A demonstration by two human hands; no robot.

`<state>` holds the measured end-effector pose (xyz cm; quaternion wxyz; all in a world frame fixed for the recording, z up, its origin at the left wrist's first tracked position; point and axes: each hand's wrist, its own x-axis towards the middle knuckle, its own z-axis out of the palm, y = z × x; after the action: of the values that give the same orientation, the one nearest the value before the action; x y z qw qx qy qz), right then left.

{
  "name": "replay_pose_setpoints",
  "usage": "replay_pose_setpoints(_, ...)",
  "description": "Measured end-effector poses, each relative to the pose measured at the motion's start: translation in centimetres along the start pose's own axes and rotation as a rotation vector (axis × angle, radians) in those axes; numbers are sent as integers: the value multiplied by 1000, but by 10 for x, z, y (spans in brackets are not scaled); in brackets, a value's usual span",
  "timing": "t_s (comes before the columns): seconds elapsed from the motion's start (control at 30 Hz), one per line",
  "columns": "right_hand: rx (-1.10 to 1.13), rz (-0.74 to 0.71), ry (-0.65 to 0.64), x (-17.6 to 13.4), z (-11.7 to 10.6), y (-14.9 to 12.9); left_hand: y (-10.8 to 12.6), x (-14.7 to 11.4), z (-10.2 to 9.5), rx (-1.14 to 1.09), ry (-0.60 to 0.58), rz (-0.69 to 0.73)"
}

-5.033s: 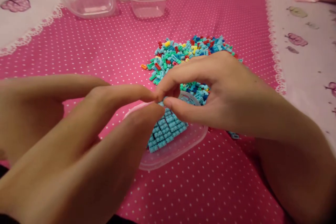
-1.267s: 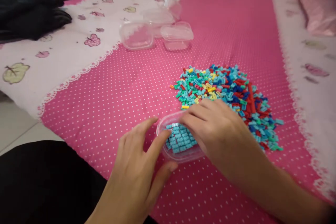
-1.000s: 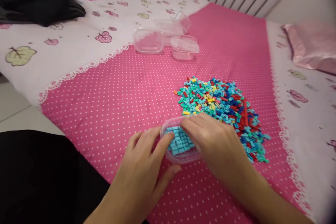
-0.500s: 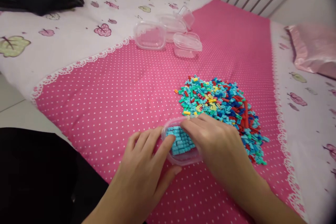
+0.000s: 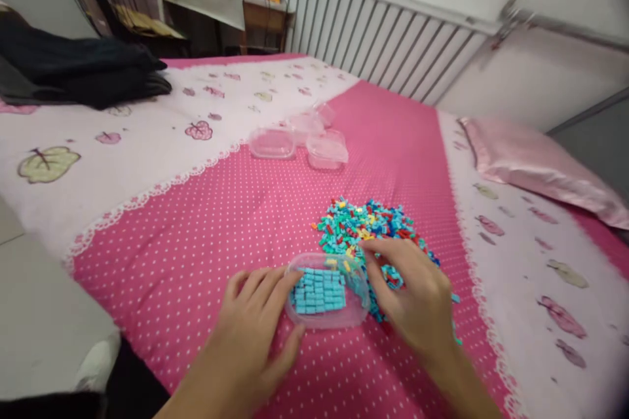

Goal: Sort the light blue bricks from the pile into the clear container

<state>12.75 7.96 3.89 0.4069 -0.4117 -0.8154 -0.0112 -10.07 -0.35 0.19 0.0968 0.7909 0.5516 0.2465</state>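
A clear plastic container [image 5: 327, 323] sits on the bed in front of me, with light-blue toy bricks [image 5: 319, 291] in tidy rows on its left side. My left hand [image 5: 255, 321] is at its left end, index fingertip over the rim and thumb low against the outside. Just right of the container, my right hand [image 5: 413, 291] is above a loose pile of small bricks [image 5: 344, 229]. Its index finger and thumb meet in a pinch; whatever is between the tips is too small to make out. The pile mixes turquoise, green, blue, red and yellow.
Several clear containers [image 5: 272, 144] stand farther back on the pink dotted bedspread [image 5: 206, 229]. Dark clothing [image 5: 93, 72] lies at the far left and a pink satin pillow [image 5: 535, 163] at the right. A white barred bed rail [image 5: 373, 33] runs along the back.
My right hand has come out of the container to the right, over the pile. My left hand stays at the container's left end. The view has tilted up, showing more of the room.
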Motion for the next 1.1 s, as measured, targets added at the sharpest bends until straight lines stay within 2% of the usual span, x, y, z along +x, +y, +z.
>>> replay_pose_setpoints(0.17, 34, 306, 51, -5, -10, 29, -36, 26, -22, -53, -110, 89)
replay_pose_setpoints(0.27, 78, 463, 192, -5, -13, 34, -57, 37, -27, -80, -191, 133)
replay_pose_setpoints(0.33, 112, 533, 326, 9, -10, 35, -69, 42, -26, -106, -224, 135)
replay_pose_setpoints(0.4, 181, 546, 346, 32, -5, 39, -80, 45, -25, -139, -266, 149)
replay_pose_setpoints(0.53, 311, 521, 149, 68, 16, 46, -100, 54, -37, -196, -364, 122)
replay_pose_setpoints(0.63, 311, 521, -25, 64, 38, 47, -111, 81, -53, -321, -383, 77)
replay_pose_setpoints(0.7, 272, 516, -148, 53, 51, 45, -112, 115, -58, -351, -265, 66)
replay_pose_setpoints(0.73, 243, 510, -203, 48, 56, 45, -109, 136, -57, -338, -159, 78)
replay_pose_setpoints(0.83, 149, 497, -299, 38, 66, 44, -90, 204, -38, -406, 0, 186)
replay_pose_setpoints(0.93, -5, 457, -366, 36, 72, 46, -68, 249, -4, -476, 40, 248)
replay_pose_setpoints(1.0, -114, 412, -389, 36, 75, 48, -62, 257, 18, -468, 55, 268)
replay_pose_setpoints(1.1, -185, 373, -366, 36, 78, 48, -66, 247, 37, -411, 16, 253)
